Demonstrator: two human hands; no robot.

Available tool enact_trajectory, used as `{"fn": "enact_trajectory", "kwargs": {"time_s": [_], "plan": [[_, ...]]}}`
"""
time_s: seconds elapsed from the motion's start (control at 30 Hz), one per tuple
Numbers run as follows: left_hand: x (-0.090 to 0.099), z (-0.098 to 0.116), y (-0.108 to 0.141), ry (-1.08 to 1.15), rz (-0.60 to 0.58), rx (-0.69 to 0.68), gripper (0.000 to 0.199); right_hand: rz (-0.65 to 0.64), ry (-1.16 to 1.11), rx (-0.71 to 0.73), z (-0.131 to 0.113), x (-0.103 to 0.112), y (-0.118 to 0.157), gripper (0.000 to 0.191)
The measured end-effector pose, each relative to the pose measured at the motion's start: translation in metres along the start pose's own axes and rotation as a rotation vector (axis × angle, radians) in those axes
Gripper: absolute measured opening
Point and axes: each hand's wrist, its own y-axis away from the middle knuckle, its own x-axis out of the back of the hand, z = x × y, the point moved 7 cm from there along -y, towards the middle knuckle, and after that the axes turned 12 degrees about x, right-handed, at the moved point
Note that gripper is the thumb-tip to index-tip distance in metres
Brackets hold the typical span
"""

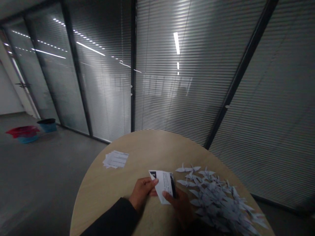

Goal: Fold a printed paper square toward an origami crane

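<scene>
A partly folded sheet of printed paper (163, 185), white with dark patches along its edges, is held between both hands above the round table. My left hand (143, 191) pinches its left edge, thumb on top and fingers beneath. On the lower right side, my right hand (180, 203) grips it with the thumb lying on the paper; its other fingers are mostly hidden behind the sheet and in shadow. Close to the right hand lies a heap of folded paper cranes (216, 200). A loose stack of printed paper sheets (116, 159) rests farther off on the left.
The round wooden table (157, 141) stands near a glass partition with blinds (177, 108). On the floor at left are a blue bin with a red liner (26, 133) and a blue bin with a dark liner (47, 125). A door (24, 88) is at far left.
</scene>
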Motion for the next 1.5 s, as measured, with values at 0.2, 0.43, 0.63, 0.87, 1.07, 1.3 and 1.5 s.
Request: {"fn": "enact_trajectory", "kwargs": {"time_s": [0.2, 0.43, 0.63, 0.87, 1.07, 1.3, 1.5], "plan": [[-0.002, 0.007, 0.004, -0.105, 0.037, -0.097, 0.049, -0.052, -0.075, -0.034, 0.001, -0.005, 0.001, 0.04], [-0.001, 0.015, 0.009, -0.187, 0.075, -0.165, 0.048, -0.081, -0.055, -0.019, 0.001, -0.007, 0.0, 0.039], [-0.005, 0.009, 0.007, -0.149, 0.037, -0.067, 0.043, -0.015, -0.009, -0.039, 0.008, -0.003, 0.0, 0.035], [-0.008, 0.01, 0.008, -0.091, 0.005, -0.071, 0.042, -0.014, -0.111, -0.046, 0.008, -0.005, 0.0, 0.036], [-0.005, 0.006, 0.004, -0.144, 0.0, -0.118, 0.045, -0.044, -0.141, -0.06, 0.011, -0.008, 0.0, 0.036], [0.008, 0.0, -0.002, -0.301, 0.122, -0.142, 0.052, -0.09, -0.115, -0.058, 0.001, -0.007, 0.001, 0.039], [0.009, 0.003, -0.002, -0.336, 0.116, -0.13, 0.052, -0.128, -0.124, -0.026, -0.001, -0.008, -0.001, 0.047]]}}
